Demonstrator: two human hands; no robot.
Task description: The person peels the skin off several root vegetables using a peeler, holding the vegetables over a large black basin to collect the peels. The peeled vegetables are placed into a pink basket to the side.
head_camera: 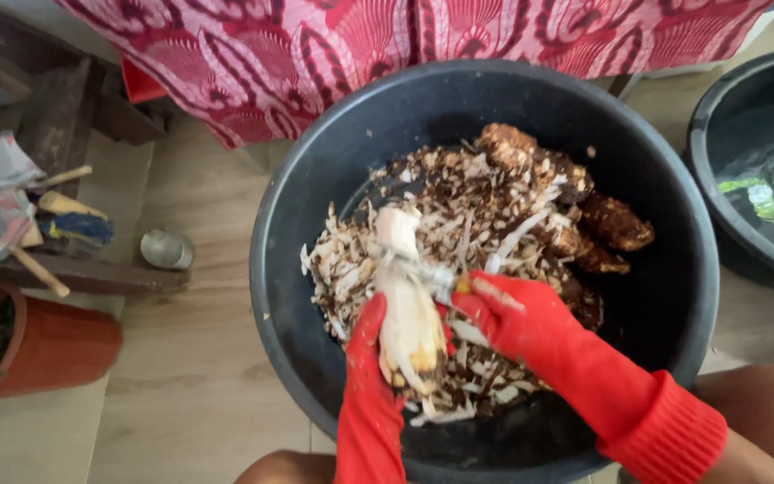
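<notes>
Two red-gloved hands work over one black basin (315,179) holding a heap of peelings (459,224) and about three unpeeled brown tubers (615,221). The left hand (371,358) has its grip closed around one pale, mostly peeled tuber (409,318), brown at its lower end. The right hand (517,314) clasps a knife (441,280) against it.

Two red rubber gloves are at work, one on the left hand (371,394) and one on the right hand (517,318). Between them is one half-peeled cassava root (409,309) and one knife (436,278). Three or so unpeeled brown cassava roots (615,222) lie at the far side of the heap; the peelings (459,202) are too many to count. Two dark basins stand on the floor: the big basin (315,179) and a second basin (718,116) at the right edge. One terracotta pot (55,345) and one small metal cup (166,249) sit by the left edge.
</notes>
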